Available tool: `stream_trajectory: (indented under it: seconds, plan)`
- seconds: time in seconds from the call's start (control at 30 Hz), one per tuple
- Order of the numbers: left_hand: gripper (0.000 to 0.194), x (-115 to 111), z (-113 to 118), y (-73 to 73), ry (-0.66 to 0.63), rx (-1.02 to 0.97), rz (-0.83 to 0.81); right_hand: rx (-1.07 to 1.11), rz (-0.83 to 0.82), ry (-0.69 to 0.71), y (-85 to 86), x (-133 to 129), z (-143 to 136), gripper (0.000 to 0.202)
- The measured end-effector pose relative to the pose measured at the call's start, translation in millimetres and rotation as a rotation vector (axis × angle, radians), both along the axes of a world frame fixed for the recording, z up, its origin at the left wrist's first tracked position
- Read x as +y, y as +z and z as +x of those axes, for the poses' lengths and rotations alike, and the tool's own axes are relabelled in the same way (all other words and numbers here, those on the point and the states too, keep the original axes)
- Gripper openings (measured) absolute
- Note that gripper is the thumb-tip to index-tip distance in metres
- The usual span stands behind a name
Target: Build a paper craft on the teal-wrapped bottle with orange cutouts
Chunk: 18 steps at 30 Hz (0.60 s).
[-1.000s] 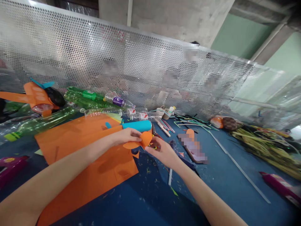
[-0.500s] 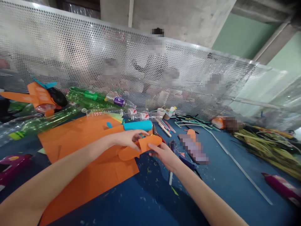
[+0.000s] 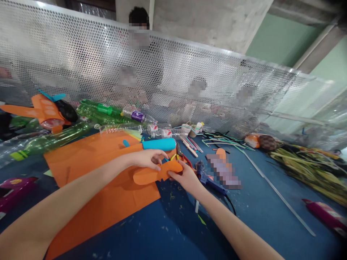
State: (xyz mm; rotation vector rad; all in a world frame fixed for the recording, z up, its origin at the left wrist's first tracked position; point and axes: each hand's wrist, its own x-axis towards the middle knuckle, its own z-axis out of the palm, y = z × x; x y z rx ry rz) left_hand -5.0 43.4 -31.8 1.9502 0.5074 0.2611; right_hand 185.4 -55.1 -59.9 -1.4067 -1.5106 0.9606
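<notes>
Both hands are around an orange paper piece (image 3: 146, 176) with rounded ends and small notches near its middle. My right hand (image 3: 185, 176) pinches its right end between thumb and fingers. At the piece's upper edge is my left hand (image 3: 153, 159), its fingers curled and the thumb tip by the paper; whether it grips is unclear. Behind them lies a blue paper roll (image 3: 159, 144) joined to an orange part. Scissors with red and yellow handles (image 3: 177, 155) lie just beyond the right hand. A large orange sheet (image 3: 108, 209) spreads under the left forearm.
A blue glue gun (image 3: 214, 183) lies right of my right hand. Green bottles (image 3: 59, 137) and an orange paper plane model (image 3: 45, 108) are at left. Straws (image 3: 233, 142) and dried leaves (image 3: 311, 169) lie right. A perforated metal screen (image 3: 94, 57) stands behind, with people beyond.
The orange piece has tilted and shifted slightly left, and its right part now shows rounded rather than folded over. The scissors' handles are more exposed. A person behind the screen has moved left.
</notes>
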Motion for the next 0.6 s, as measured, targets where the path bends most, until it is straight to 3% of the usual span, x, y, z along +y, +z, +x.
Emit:
stream_trajectory:
  seconds: [0.23, 0.37, 0.5, 0.6]
  plan:
    - [0.053, 4, -13, 9.8, -0.108, 0.202, 0.325, -0.275, 0.089, -0.005, 9.7, -5, 4, 0.011]
    - [0.059, 7, -18, 12.5, -0.14, 0.26, 0.386, -0.272, -0.006, 0.144, 6.5, -5, 1, 0.01]
    - [0.052, 7, -17, 15.0, -0.09, 0.255, 0.46, -0.264, -0.059, 0.274, 5.4, -10, -6, 0.028]
    - [0.039, 6, -14, 16.1, 0.012, 0.25, 0.532, -0.431, 0.144, 0.2, 5.2, -10, -6, 0.025]
